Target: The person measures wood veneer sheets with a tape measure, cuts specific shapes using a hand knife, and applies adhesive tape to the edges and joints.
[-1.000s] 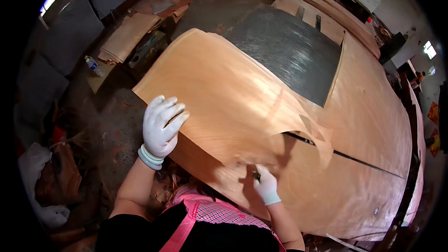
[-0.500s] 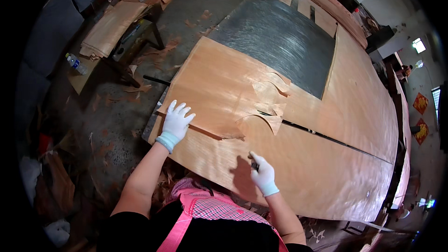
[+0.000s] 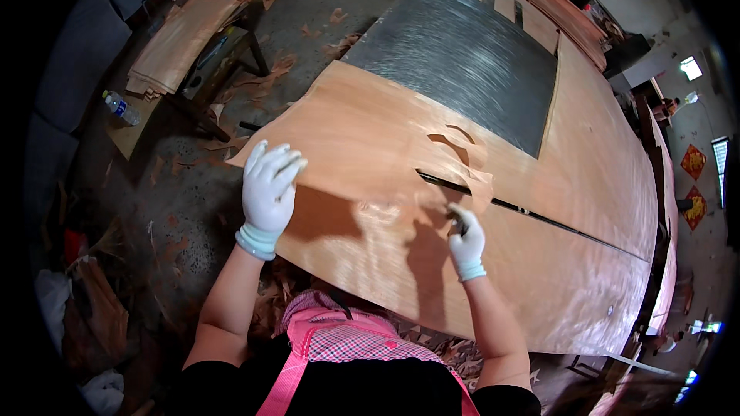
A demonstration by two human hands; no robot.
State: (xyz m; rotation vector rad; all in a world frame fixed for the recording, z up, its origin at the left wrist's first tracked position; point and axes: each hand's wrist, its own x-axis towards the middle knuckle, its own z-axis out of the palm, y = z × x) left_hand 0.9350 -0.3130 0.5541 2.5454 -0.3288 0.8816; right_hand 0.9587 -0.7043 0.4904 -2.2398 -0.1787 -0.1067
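Left hand (image 3: 266, 194): appears clamped on the near-left edge of a veneer sheet (image 3: 347, 127), thumb hidden from view. Right hand (image 3: 467, 245): fingers drawn together around a small dark tool (image 3: 456, 222), too blurred to identify, above a lower veneer sheet (image 3: 370, 250).

The held sheet lies just beside the dark grey panel (image 3: 462, 54), its near edge raised and casting a shadow on the lower sheet.

Risks, in this inspector's judgement:
- Splitting — the sheet looks thin and bows between the left hand and its resting part; a sharp pull could crack it along the grain.
- Snagging — a torn veneer flap (image 3: 481, 187) lies across the dark strip (image 3: 539, 219); sideways dragging could catch it and lengthen the tear.
- Scoring — if the tool has an edge, a low right-hand stroke could mark the lower sheet.
- Slipping — a smooth glove could lose the edge.
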